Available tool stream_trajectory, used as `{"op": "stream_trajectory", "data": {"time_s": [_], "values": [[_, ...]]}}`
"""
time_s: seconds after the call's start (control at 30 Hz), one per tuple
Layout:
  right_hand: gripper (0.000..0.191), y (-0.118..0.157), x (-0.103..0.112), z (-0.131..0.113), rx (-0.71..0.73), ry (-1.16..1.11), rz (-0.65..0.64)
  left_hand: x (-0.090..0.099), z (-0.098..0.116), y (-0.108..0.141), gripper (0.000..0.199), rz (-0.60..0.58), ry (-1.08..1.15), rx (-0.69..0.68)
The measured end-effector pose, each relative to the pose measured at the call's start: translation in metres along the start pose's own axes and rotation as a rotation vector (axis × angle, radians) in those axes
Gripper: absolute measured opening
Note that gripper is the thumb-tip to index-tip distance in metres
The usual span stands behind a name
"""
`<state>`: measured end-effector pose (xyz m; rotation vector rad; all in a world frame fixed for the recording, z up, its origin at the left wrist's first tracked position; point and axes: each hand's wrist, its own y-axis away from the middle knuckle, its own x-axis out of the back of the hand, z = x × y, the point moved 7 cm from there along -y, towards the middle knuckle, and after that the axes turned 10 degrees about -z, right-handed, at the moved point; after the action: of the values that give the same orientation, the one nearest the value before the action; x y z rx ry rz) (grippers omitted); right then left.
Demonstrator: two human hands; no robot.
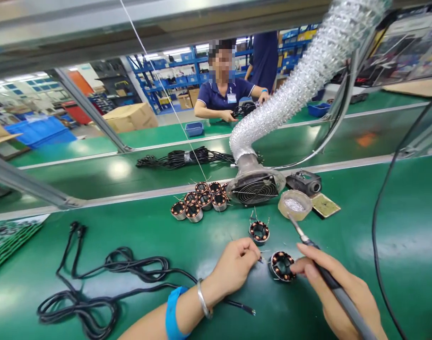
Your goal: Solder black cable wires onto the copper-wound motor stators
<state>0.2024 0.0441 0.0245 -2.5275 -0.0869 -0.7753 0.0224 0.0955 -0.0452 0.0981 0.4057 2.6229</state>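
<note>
My left hand (237,264), wearing a bracelet and a blue wristband, is closed in a pinch on the thin end of a black cable, just left of a copper-wound motor stator (281,267). My right hand (338,288) is wrapped round a soldering iron (322,259). Its index finger and thumb reach the stator's right rim. The iron's tip points up and left, at the edge of a round solder dish (295,204). A second stator (259,232) with upright leads stands just behind. Black cables (138,264) run under my left wrist, one bare end (247,308) lying free.
Several stators (202,200) are grouped beside a fume extractor fan (256,189) on a silver hose (301,80). A soldering iron stand (304,182) and sponge tray (324,205) sit right. A black cord (375,231) hangs at right. Across, a co-worker (225,97) handles black cables.
</note>
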Motion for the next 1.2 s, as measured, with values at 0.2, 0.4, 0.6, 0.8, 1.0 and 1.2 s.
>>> {"op": "stream_trajectory", "data": {"time_s": [0.2,0.4,0.6,0.8,1.0,1.2], "values": [[0.024,-0.004,0.007,-0.003,0.046,0.030,0.015,0.004,-0.004,-0.007,0.018,-0.010,0.004,0.011],[0.013,-0.007,0.007,-0.001,0.015,0.072,0.059,0.003,-0.006,-0.006,0.018,-0.013,-0.013,0.006],[0.013,-0.010,0.005,-0.002,0.001,0.064,0.056,0.004,-0.005,-0.006,0.020,-0.019,-0.037,0.003],[0.012,-0.006,0.003,0.003,-0.034,0.071,0.051,0.004,-0.006,-0.005,0.022,-0.022,-0.059,0.008],[0.013,-0.011,-0.001,-0.001,-0.019,0.009,0.031,0.004,-0.007,-0.006,0.021,-0.028,-0.060,0.001],[0.015,-0.009,-0.004,-0.005,0.007,0.003,-0.012,0.002,-0.004,-0.006,0.018,-0.038,-0.059,-0.022]]}}
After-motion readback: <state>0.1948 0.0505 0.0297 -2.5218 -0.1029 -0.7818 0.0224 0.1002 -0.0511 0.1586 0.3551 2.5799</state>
